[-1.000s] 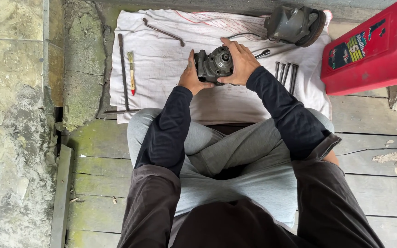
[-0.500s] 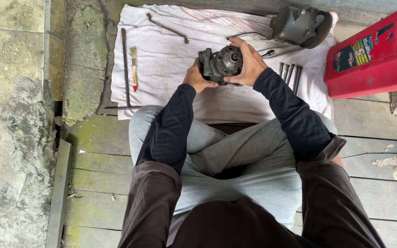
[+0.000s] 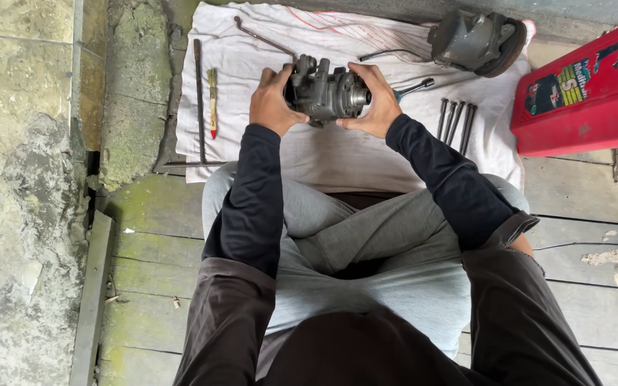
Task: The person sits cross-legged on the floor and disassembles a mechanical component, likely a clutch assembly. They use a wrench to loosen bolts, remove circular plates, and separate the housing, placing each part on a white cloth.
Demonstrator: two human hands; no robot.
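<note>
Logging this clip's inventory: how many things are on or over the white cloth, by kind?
Grey metal machine part held in both hands: 1
Dark round housing: 1
Long bolts: 4
Paintbrush: 1
Long rod: 1
Bent-end tools: 3
Total: 11

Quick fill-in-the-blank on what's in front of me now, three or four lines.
1. Both hands, left hand and right hand, hold a grey metal ____ part.
2. The small brush lies on a white ____.
3. The plastic container is coloured ____.
4. The long bolts lie to the part's ____.

Missing words: engine; cloth; red; right
</note>
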